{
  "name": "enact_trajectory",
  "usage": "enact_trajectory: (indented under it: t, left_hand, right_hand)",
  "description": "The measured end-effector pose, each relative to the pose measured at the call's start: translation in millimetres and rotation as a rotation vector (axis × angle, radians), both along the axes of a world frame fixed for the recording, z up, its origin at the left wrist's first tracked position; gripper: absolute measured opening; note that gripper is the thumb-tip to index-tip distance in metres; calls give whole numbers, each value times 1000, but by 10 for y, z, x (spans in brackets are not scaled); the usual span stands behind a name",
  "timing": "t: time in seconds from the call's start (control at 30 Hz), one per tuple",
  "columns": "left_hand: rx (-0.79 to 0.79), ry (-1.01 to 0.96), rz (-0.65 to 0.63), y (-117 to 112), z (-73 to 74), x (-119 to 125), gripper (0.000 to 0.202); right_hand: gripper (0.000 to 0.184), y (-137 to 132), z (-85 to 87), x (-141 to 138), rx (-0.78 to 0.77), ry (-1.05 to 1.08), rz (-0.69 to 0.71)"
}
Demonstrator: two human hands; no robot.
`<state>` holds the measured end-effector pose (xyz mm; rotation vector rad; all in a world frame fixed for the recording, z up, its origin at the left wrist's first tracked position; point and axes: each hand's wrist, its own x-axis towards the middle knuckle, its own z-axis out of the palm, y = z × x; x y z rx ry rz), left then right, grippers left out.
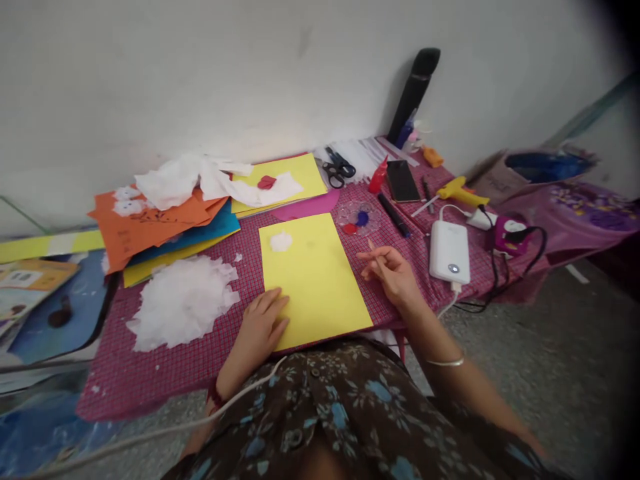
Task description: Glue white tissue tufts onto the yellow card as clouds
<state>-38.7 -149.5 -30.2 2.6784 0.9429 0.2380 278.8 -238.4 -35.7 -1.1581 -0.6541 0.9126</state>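
A yellow paper sheet [315, 277] lies on the pink checked table cover [190, 360] in front of me, with a small white tuft [281, 241] stuck near its far left corner. My left hand [263, 325] rests flat on the sheet's near left corner, fingers stretched out. My right hand [393, 270] hovers just past the sheet's right edge, fingers curled in a pinch around a thin pale stick that points up and away. A clear paint palette [359, 218] with red and blue blobs sits just beyond that hand.
A heap of torn white tissue [180, 303] lies left of the sheet. Behind are stacked coloured papers [165, 220], scissors [337, 167], a red bottle [379, 176], a phone [403, 180], a yellow glue gun [460, 193] and a white power bank [449, 252] with cables.
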Motion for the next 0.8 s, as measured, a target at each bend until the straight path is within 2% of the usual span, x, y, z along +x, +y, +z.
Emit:
enact_trajectory:
  t: [0.07,0.17,0.27,0.37,0.43,0.47,0.6,0.7,0.8]
  left_hand:
    - [34,53,-14,-17,58,8,38]
    - [92,142,-91,-53,208,124,36]
    - [117,148,-320,-56,337,372,33]
    - [161,28,-579,-17,344,663,32]
    - [186,-66,-704,10,271,826,30]
    - [189,-106,-742,19,218,889,29]
    - [137,-197,-767,47,1,1010,29]
    - [101,-218,-763,74,-73,1006,32]
    - [106,-232,-775,100,-96,995,27]
  right_hand:
    - [23,-18,77,54,10,-37,-12]
    - [23,47,268,153,24,-95,57]
    - [29,296,485,181,38,-216,121]
    - [15,685,610,76,50,-366,153]
    - [8,966,612,-30,56,-407,202]
    - [10,1100,592,-83,47,-418,228]
    - [21,1485,441,-250,-27,-494,282]
    - [31,1556,316,-334,-9,-580,285]
    - [29,1522,221,-372,34,-719,303]
